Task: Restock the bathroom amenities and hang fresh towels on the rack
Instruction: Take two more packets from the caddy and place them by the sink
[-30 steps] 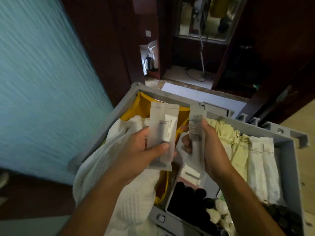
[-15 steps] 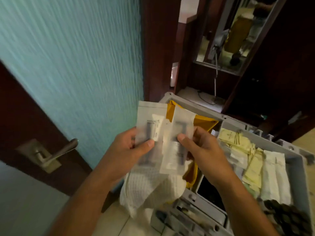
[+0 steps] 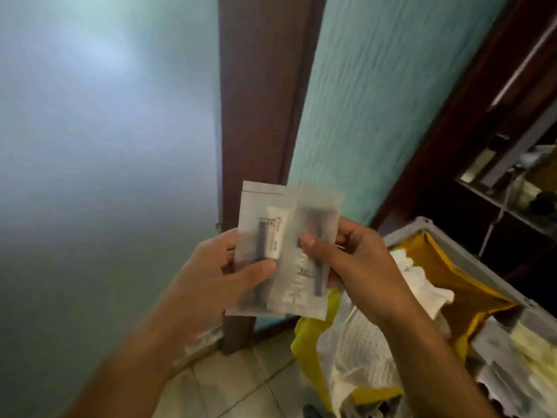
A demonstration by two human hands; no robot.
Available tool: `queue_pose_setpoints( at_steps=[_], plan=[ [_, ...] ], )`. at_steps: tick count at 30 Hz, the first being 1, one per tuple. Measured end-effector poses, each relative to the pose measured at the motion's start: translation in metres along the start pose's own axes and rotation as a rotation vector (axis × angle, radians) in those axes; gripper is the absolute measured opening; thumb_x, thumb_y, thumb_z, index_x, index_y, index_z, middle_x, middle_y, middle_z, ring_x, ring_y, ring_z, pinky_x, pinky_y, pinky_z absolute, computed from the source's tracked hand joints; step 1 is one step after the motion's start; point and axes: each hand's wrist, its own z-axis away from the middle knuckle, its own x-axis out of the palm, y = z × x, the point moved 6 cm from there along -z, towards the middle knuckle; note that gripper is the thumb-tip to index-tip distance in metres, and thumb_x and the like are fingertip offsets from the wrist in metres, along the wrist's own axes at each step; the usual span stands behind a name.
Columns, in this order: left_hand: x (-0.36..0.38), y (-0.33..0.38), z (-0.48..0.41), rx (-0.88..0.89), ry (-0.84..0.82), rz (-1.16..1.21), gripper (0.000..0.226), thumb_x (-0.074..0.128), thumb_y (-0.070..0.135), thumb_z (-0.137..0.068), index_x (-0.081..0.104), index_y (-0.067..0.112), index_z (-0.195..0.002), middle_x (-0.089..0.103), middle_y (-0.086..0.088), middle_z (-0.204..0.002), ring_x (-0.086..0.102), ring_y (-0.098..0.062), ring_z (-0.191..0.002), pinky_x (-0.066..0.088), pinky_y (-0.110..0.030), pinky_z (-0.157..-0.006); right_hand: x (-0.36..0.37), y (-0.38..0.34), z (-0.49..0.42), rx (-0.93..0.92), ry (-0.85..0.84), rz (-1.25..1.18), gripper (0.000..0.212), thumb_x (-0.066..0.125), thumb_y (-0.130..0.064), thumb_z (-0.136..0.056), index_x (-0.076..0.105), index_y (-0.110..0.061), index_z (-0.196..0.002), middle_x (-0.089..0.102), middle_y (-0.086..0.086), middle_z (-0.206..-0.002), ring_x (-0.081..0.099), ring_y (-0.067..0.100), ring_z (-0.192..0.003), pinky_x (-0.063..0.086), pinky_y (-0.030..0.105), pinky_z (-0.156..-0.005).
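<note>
Head view: the left frosted plastic amenity packet (image 3: 261, 233) overlaps the right frosted plastic amenity packet (image 3: 301, 282) at centre frame. The left hand (image 3: 208, 279) pinches the first from 9 o'clock, and the right hand (image 3: 361, 263) pinches the second from 3 o'clock. A white waffle towel (image 3: 361, 351) lies in the grey plastic cart (image 3: 404, 230) at 4 o'clock.

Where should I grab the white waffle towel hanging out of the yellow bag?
Take the towel at the bunched part draped over the yellow bag's rim, coming from above; it hangs limp, so a corner would probably trail. First free a hand: the left hand pinches the left packet, the right hand the right packet.
</note>
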Motion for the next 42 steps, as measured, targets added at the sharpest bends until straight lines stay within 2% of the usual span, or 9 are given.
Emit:
queue_pose_setpoints(
  at_steps=[4, 11, 14, 17, 19, 25, 36, 39, 42],
  plan=[
    [-0.073, -0.006, 0.040, -0.032, 0.235, 0.037, 0.051, 0.082, 0.029, -0.069, 0.066, 0.021, -0.117, 0.077, 0.002, -0.107, 0.075, -0.021, -0.096, 0.063, -0.043, -0.077, 0.086, -0.013, -0.029, -0.036, -0.201, 0.006, 0.038, 0.074, -0.033, -0.075, 0.070, -0.014, -0.108, 0.076, -0.001, -0.083, 0.067, 0.011, -0.061, 0.047, 0.027, -0.046],
    [-0.162, -0.010, 0.116, -0.102, 0.622, 0.019, 0.055, 0.083, 0.016, -0.068, 0.065, 0.019, -0.119, 0.077, -0.004, -0.108, 0.076, -0.026, -0.095, 0.062, -0.051, -0.076, 0.225, -0.018, -0.057, -0.007, -0.603, -0.160, 0.044, 0.072, -0.030, -0.079, 0.060, -0.023, -0.121, 0.076, -0.006, -0.106, 0.075, 0.016, -0.092, 0.057, 0.029, -0.055],
    [-0.189, -0.006, 0.150, -0.145, 0.793, 0.005, 0.048, 0.080, 0.007, -0.074, 0.065, 0.017, -0.119, 0.077, -0.008, -0.105, 0.076, -0.028, -0.092, 0.063, -0.045, -0.071, 0.273, -0.022, -0.069, 0.007, -0.769, -0.254, 0.043, 0.071, -0.034, -0.077, 0.066, -0.021, -0.118, 0.074, -0.002, -0.091, 0.068, 0.015, -0.074, 0.048, 0.026, -0.052],
    [-0.203, -0.001, 0.176, -0.171, 0.922, -0.036, 0.044, 0.078, 0.003, -0.079, 0.064, 0.014, -0.120, 0.077, -0.011, -0.103, 0.076, -0.030, -0.089, 0.062, -0.038, -0.068, 0.304, -0.021, -0.082, -0.011, -0.860, -0.292, 0.029, 0.075, -0.012, -0.082, 0.067, -0.007, -0.109, 0.065, 0.004, -0.074, 0.054, 0.013, -0.058, 0.038, 0.025, -0.049],
    [-0.211, 0.002, 0.197, -0.205, 1.014, -0.056, 0.044, 0.079, 0.008, -0.080, 0.064, 0.016, -0.120, 0.077, -0.010, -0.103, 0.076, -0.030, -0.089, 0.062, -0.041, -0.067, 0.329, -0.019, -0.081, -0.042, -0.983, -0.265, 0.035, 0.082, -0.006, -0.078, 0.065, -0.011, -0.109, 0.066, 0.003, -0.072, 0.057, 0.015, -0.059, 0.043, 0.026, -0.051],
    [-0.223, 0.014, 0.255, -0.262, 1.177, -0.135, 0.040, 0.079, 0.001, -0.077, 0.067, 0.012, -0.113, 0.078, -0.008, -0.098, 0.077, -0.026, -0.085, 0.061, -0.031, -0.064, 0.404, -0.032, -0.055, -0.253, -1.261, -0.176, 0.049, 0.089, -0.036, -0.072, 0.065, -0.029, -0.114, 0.075, -0.002, -0.105, 0.073, 0.014, -0.092, 0.058, 0.025, -0.073],
    [-0.266, -0.002, 0.365, -0.334, 1.431, -0.111, 0.036, 0.079, 0.013, -0.080, 0.067, 0.019, -0.113, 0.078, 0.000, -0.100, 0.075, -0.015, -0.090, 0.061, -0.028, -0.070, 0.500, -0.043, 0.031, -0.512, -1.869, 0.371, 0.027, 0.080, -0.044, -0.072, 0.075, -0.033, -0.095, 0.076, -0.014, -0.092, 0.073, 0.007, -0.085, 0.055, 0.019, -0.076],
    [-0.286, -0.011, 0.405, -0.280, 1.547, 0.012, 0.025, 0.063, 0.031, -0.090, 0.067, 0.022, -0.113, 0.078, 0.008, -0.100, 0.074, -0.010, -0.093, 0.060, -0.030, -0.081, 0.530, -0.049, 0.054, -0.425, -1.883, 0.309, 0.016, 0.081, -0.046, -0.075, 0.080, -0.033, -0.085, 0.077, -0.010, -0.082, 0.071, 0.004, -0.075, 0.050, 0.014, -0.069],
    [-0.306, -0.018, 0.448, -0.142, 1.600, 0.285, 0.023, 0.051, 0.023, -0.102, 0.067, 0.016, -0.117, 0.078, 0.000, -0.105, 0.074, -0.014, -0.097, 0.060, -0.028, -0.079, 0.568, -0.053, 0.076, -0.107, -1.784, 0.020, 0.055, 0.090, -0.059, -0.059, 0.081, -0.018, -0.095, 0.076, 0.008, -0.086, 0.070, 0.016, -0.074, 0.055, 0.022, -0.066]
  ],
)
